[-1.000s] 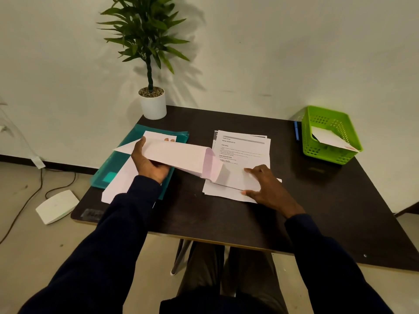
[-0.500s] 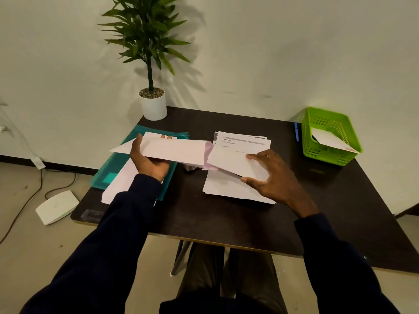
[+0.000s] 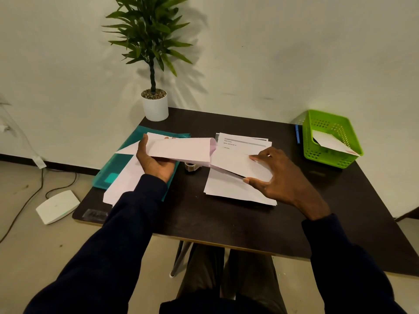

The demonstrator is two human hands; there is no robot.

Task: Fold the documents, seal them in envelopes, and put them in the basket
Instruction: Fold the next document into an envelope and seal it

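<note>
Dark worktop (image 3: 226,218), pale wall behind: left hand (image 3: 156,165) clamps a long white paper envelope (image 3: 181,150); right hand (image 3: 278,175) pinches a folded white document (image 3: 235,163) at its mouth. One envelope lies in the green plastic basket (image 3: 326,155) beyond; unfolded sheets (image 3: 229,189) below remain.

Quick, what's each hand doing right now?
Left hand: closed on the envelope.
Right hand: pinching the folded document at the envelope's mouth.

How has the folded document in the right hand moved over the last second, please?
Yes. The folded document has lifted off the paper stack and shifted left toward the envelope, its end now at the envelope's open mouth, held by the right hand.
</note>
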